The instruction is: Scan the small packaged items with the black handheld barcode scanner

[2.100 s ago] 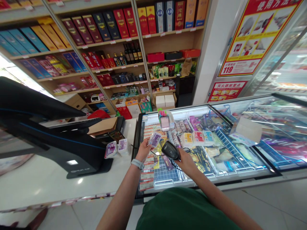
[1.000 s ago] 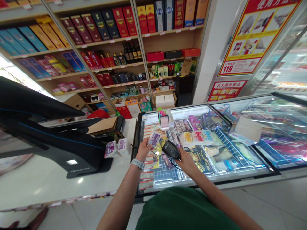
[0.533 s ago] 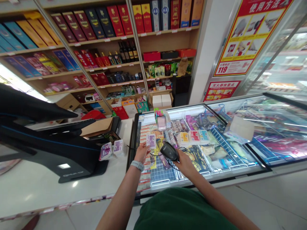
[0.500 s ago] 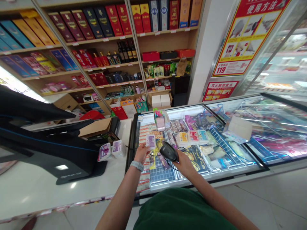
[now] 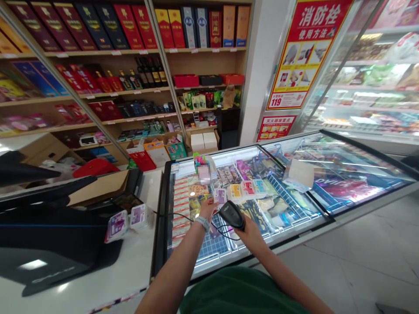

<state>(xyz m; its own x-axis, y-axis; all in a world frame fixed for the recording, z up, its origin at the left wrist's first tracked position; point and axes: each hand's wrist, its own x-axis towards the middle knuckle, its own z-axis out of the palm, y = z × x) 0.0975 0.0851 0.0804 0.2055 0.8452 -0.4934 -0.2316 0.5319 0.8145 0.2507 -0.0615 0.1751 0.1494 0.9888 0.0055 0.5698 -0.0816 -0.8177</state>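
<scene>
My left hand (image 5: 208,208), with a light watch on the wrist, pinches the near edge of a purple-labelled pack (image 5: 220,196) above the freezer's glass top. In my right hand (image 5: 250,231) is a black barcode scanner (image 5: 231,214), its head pointing up and left, close beside the pack. A black cable (image 5: 183,215) runs from the left under the scanner. Yellow (image 5: 235,190), red (image 5: 248,188) and blue (image 5: 260,186) labelled packs lie in a row on the glass, right of the purple one. Two purple-labelled stacks (image 5: 138,216) (image 5: 117,225) stand on the white counter.
A black checkout machine (image 5: 55,244) fills the lower left. The phone (image 5: 204,173) lies on the freezer's far side. An open white carton (image 5: 299,174) sits farther right on the glass. Shelves (image 5: 203,50) of boxes and bottles stand behind.
My left hand has carried the purple-labelled pack right, alongside the yellow one. The scanner stays in my right hand. The view has turned, shifting the shelves and freezer leftward.
</scene>
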